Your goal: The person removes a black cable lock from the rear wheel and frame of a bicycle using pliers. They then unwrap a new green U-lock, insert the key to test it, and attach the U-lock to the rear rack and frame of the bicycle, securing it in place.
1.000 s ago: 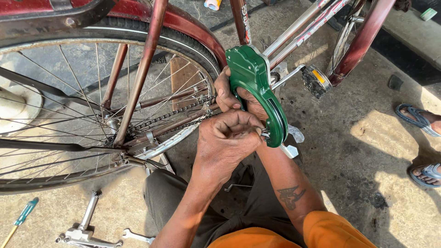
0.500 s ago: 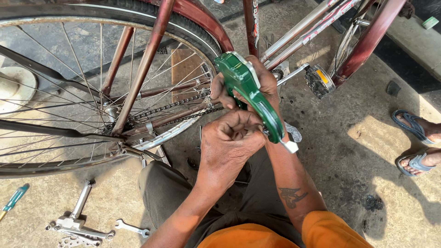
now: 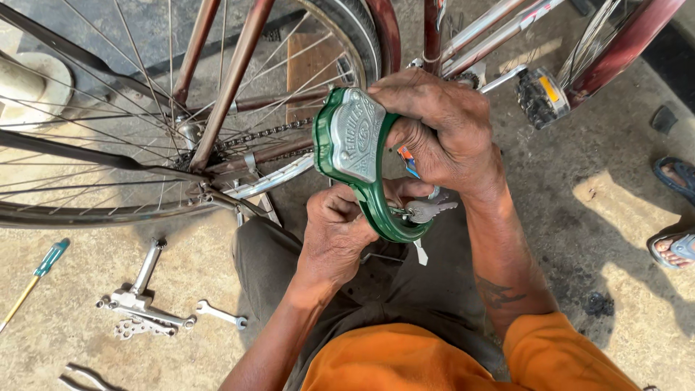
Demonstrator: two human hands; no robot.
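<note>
A green ring-shaped bicycle lock (image 3: 356, 156) with a silver embossed plate is held up in front of the rear wheel (image 3: 137, 123) of a maroon bicycle. My right hand (image 3: 443, 134) grips the lock's upper right side from above. My left hand (image 3: 339, 232) closes around its lower arc, beside a small bunch of silver keys (image 3: 427, 211) that sticks out of the lock's bottom. A white tag (image 3: 420, 252) hangs under the keys. The chain (image 3: 268, 134) and frame stays run just behind the lock.
On the concrete floor at lower left lie a metal bracket part (image 3: 141, 300), a small spanner (image 3: 221, 315), a green-handled screwdriver (image 3: 40, 271) and pliers handles (image 3: 83, 378). A pedal (image 3: 539, 94) is at upper right. Another person's sandalled feet (image 3: 675, 242) stand at the right edge.
The lock has been turned so its silver plate faces me, and it moved slightly left. My right hand shifted over its top; the keys now show below.
</note>
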